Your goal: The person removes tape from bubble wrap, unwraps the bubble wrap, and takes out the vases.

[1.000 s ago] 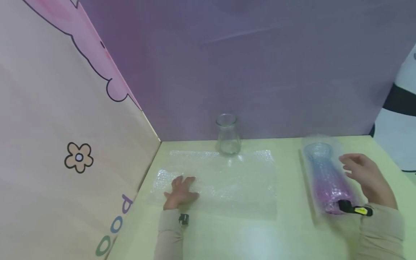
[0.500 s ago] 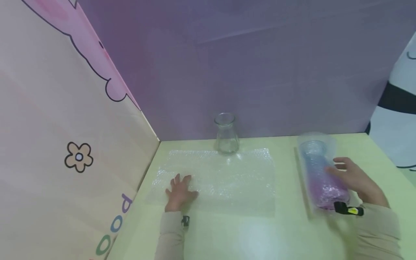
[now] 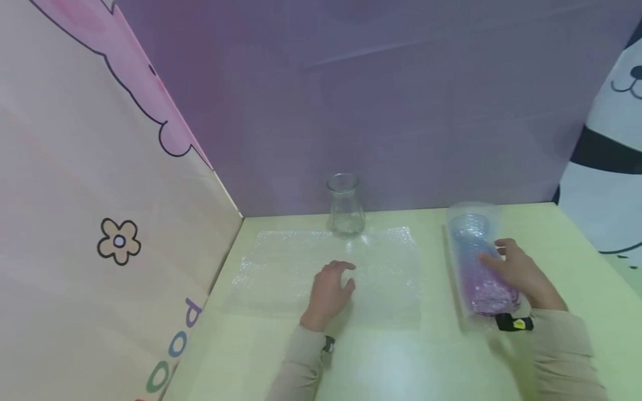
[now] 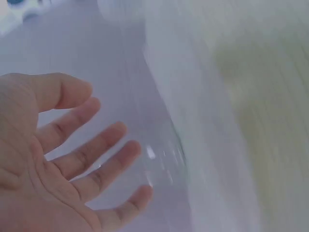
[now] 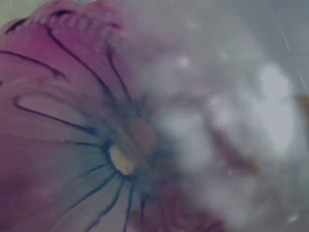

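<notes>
A pink-and-blue glass vase [image 3: 473,262] wrapped in bubble wrap is at the right of the table. My right hand [image 3: 521,273] grips its right side, thumb over the top; the far fingertips are partly hidden. In the right wrist view the vase's ridged base [image 5: 72,111] fills much of the frame, blurred by the wrap. My left hand [image 3: 328,295] is above the flat sheet of bubble wrap [image 3: 381,289], holding nothing. The left wrist view shows that hand [image 4: 58,159] with spread, slightly bent fingers.
A clear glass vase [image 3: 347,206] stands upright at the sheet's back edge. Behind it rises a purple wall panel [image 3: 401,111]. A printed white panel [image 3: 65,195] borders the table [image 3: 361,367] on the left.
My right hand has moved left onto the wrapped vase and taken hold of it. My left hand has lifted from the sheet's left part and shifted right.
</notes>
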Available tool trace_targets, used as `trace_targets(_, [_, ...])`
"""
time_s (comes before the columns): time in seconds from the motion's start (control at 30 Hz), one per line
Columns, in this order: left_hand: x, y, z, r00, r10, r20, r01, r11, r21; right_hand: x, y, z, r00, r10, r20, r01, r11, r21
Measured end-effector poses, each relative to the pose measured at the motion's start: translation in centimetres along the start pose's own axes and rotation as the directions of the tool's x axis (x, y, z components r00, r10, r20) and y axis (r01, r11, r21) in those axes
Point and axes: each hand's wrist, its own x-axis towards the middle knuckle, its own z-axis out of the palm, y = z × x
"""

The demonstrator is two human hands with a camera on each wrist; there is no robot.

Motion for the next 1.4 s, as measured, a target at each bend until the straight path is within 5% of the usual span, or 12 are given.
trace_targets(0.23, [1.0,7.1,3.5,0.966,0.226,0.122,-0.223,0.974,-0.042,-0.5,-0.3,0.7,1.0,0.005,-0.025,-0.005,1.0,-0.002])
trace_targets(0.5, [1.5,12.5,6.8,0.924,0.302,0.236,-0.298,0.953,-0.054,-1.6,-0.8,1.6,0.999,0.021,-0.031,-0.02,0.999,0.028])
trace_targets(0.9, [2.0,16.3,8.4,0.935,0.256,0.244,-0.227,0.964,-0.14,-3.1,-1.7,3.4,0.997,-0.006,-0.081,0.007,1.0,0.016])
trace_targets(1.4, [3.1,18.2,10.1,0.944,0.234,0.231,-0.212,0.97,-0.119,-3.2,0.2,3.1,0.993,-0.074,-0.095,0.078,0.996,0.039])
